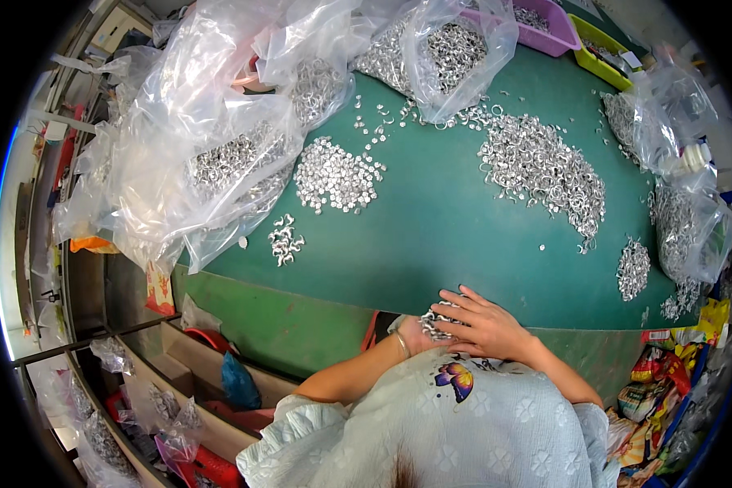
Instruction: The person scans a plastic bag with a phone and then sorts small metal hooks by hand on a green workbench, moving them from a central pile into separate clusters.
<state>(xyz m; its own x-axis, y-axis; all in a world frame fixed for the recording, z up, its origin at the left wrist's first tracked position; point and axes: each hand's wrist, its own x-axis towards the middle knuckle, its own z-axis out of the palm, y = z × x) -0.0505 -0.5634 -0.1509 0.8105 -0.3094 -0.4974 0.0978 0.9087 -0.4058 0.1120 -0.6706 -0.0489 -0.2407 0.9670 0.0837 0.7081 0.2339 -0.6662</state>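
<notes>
My left hand (pixel 416 335) is cupped at the table's near edge, close to my body, with a handful of small silver metal rings (pixel 436 325) in it. Over these rings lies my right hand (pixel 490 327), palm down, its fingers stretched out and slightly apart. The right fingers partly cover the rings and most of the left fingers. Beyond my hands, a large heap of curved silver rings (pixel 541 167) spreads across the green table (pixel 415 244). To its left lies a pile of small round silver pieces (pixel 333 175), with a little cluster of curved pieces (pixel 285 241) nearer me.
Clear plastic bags (pixel 244 167) of silver parts crowd the left side, and another bag (pixel 459 61) stands at the back. Purple (pixel 549 32) and yellow-green (pixel 602 63) trays sit at the far right. More bags (pixel 691 228) line the right edge. An open drawer (pixel 195 370) is lower left.
</notes>
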